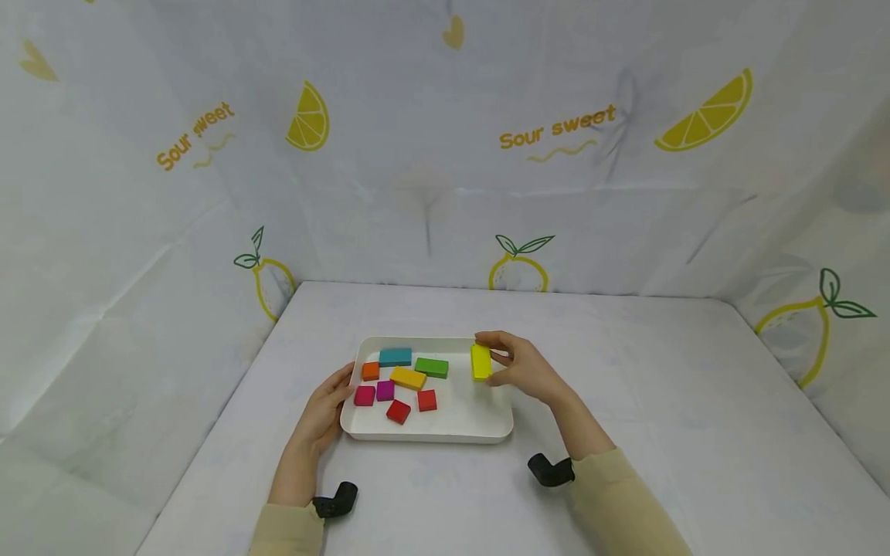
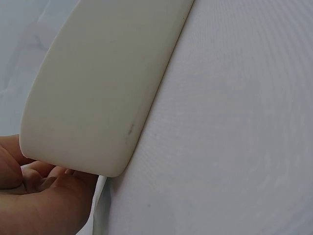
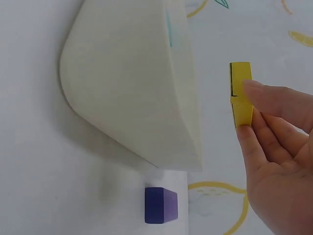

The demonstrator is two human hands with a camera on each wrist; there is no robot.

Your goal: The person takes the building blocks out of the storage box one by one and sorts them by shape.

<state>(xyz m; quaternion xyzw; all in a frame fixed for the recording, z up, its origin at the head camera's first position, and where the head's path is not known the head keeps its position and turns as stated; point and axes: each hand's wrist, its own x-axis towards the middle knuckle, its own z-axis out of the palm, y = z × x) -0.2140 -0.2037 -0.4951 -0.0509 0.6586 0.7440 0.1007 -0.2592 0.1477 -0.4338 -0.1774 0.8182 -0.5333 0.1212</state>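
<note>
A person's two bare hands work at a shallow white tray (image 1: pixel 462 415) on a pale bench (image 1: pixel 709 409). The right hand (image 1: pixel 523 369), at two o'clock of the tray, pinches a yellow block (image 1: pixel 480 363) between thumb and fingers, above the tray's right end. The right wrist view shows the yellow raised higher than the rim, in two sections meeting end to end; whether it is one piece or two cannot be told. The left hand (image 1: pixel 324 411) is clamped on the tray's end at nine o'clock, with curled fingers against the outer wall.

Eight blocks lie in the tray, well apart from the right hand. A teal block (image 1: pixel 395 357) lies at eleven o'clock, a green block (image 1: pixel 432 368) at twelve, and an orange block (image 1: pixel 371 371) at ten. An amber block (image 1: pixel 408 378) slants between the green and orange ones. A pinkish-red block (image 1: pixel 365 396) sits at nine, with a magenta block (image 1: pixel 385 391) just beside it, toward the centre. A tilted red block (image 1: pixel 399 411) is at seven, and a second red block (image 1: pixel 427 400) at six, near the middle.

At six o'clock in the right wrist view, a purple block (image 3: pixel 161 205) rests on the bench near the tray, outside it. Behind the bench, at twelve, hangs a white lemon-print curtain (image 1: pixel 375 232).
</note>
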